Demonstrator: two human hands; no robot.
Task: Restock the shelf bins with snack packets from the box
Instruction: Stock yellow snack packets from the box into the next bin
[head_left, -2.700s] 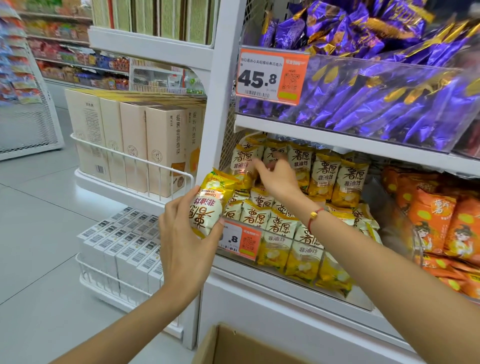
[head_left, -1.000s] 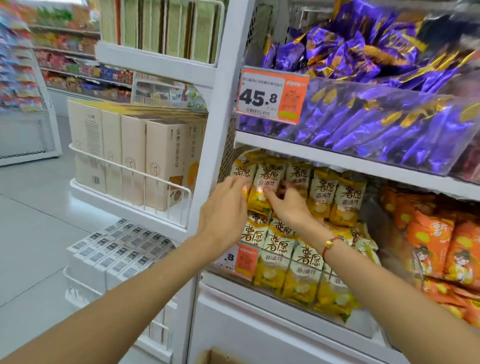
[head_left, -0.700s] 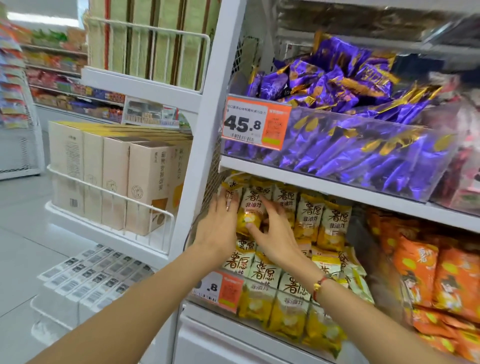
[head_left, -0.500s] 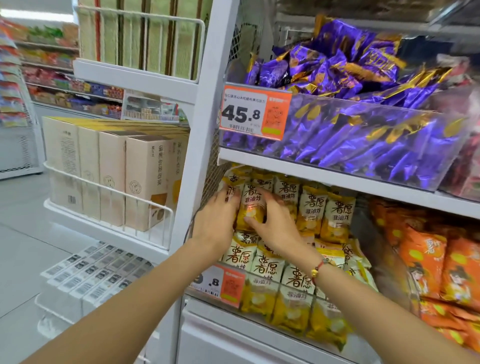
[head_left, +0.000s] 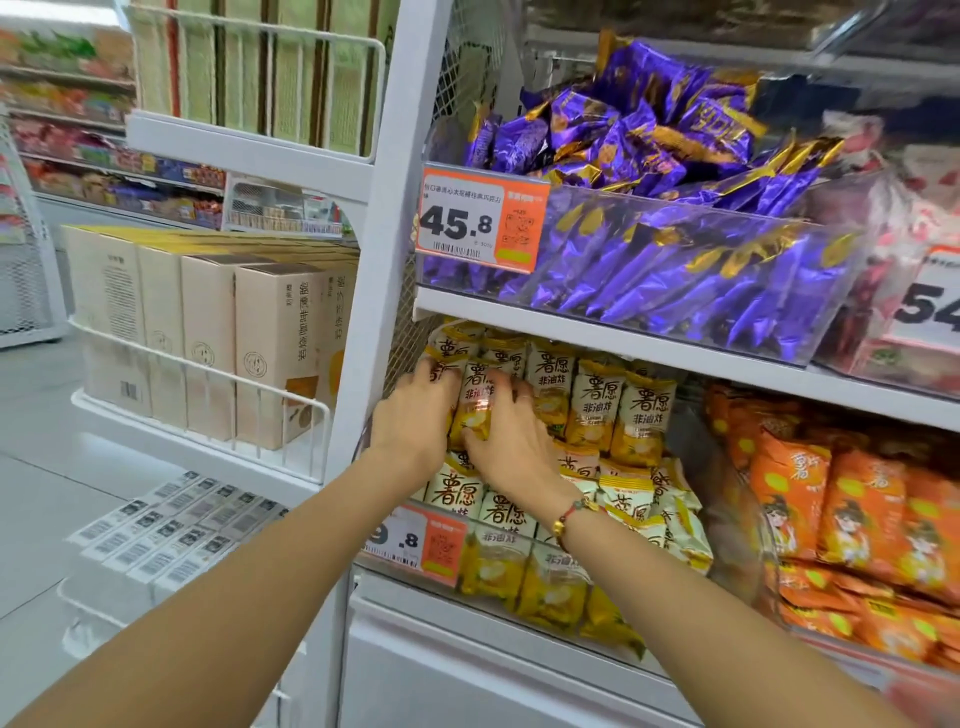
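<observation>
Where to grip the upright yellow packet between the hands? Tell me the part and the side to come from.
Judging by its pose, grip the yellow packet by its two long side edges, mid-height, coming straight from the front. It stands upright in the back row under the shelf board, so the top is cramped. The left hand and right hand flank it.

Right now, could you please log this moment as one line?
stage: placing | left hand + right hand: pressing upright yellow snack packet | site: clear plastic bin
</observation>
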